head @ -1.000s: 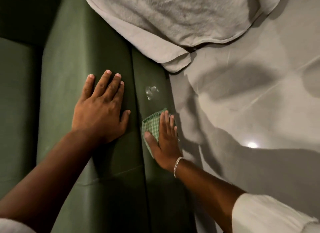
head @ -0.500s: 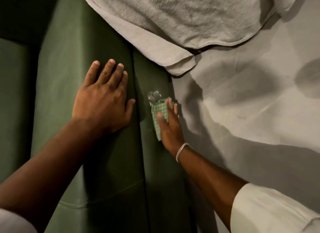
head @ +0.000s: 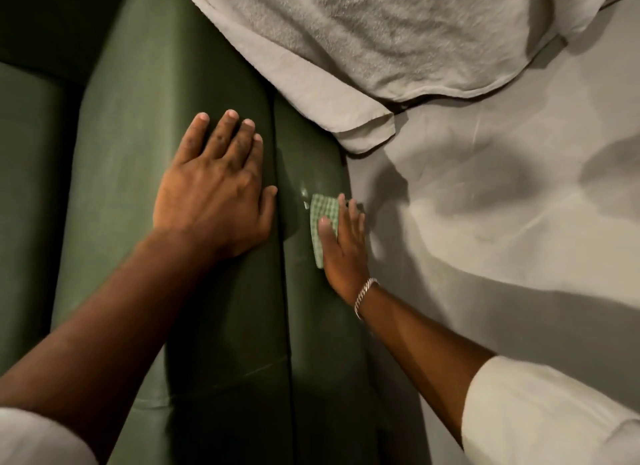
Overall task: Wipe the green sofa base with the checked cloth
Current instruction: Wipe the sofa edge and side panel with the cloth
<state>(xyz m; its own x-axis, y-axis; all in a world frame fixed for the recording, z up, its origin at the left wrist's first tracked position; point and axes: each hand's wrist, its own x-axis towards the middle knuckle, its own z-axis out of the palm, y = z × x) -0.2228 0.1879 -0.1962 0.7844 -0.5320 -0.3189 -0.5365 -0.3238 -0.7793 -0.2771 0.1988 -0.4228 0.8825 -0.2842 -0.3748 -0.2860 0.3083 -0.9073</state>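
The green sofa base point(head: 311, 326) runs as a narrow vertical panel between the seat cushion and the floor. My right hand point(head: 343, 246), with a silver bracelet at the wrist, presses the folded green checked cloth point(head: 320, 218) flat against that panel, thumb over the cloth. A small shiny wet patch point(head: 304, 192) sits just above the cloth's upper left corner. My left hand point(head: 214, 187) rests palm down, fingers together, on the green seat cushion point(head: 138, 187) beside the seam, holding nothing.
A beige towel point(head: 398, 38) drapes over the sofa's far end and onto the grey floor point(head: 502, 222) at the right. A second cushion point(head: 24, 187) lies at the left. My pale sleeves show at the bottom corners.
My right hand has slid the cloth up the base panel toward the wet patch and folded it narrower. The left hand stayed planted on the cushion.
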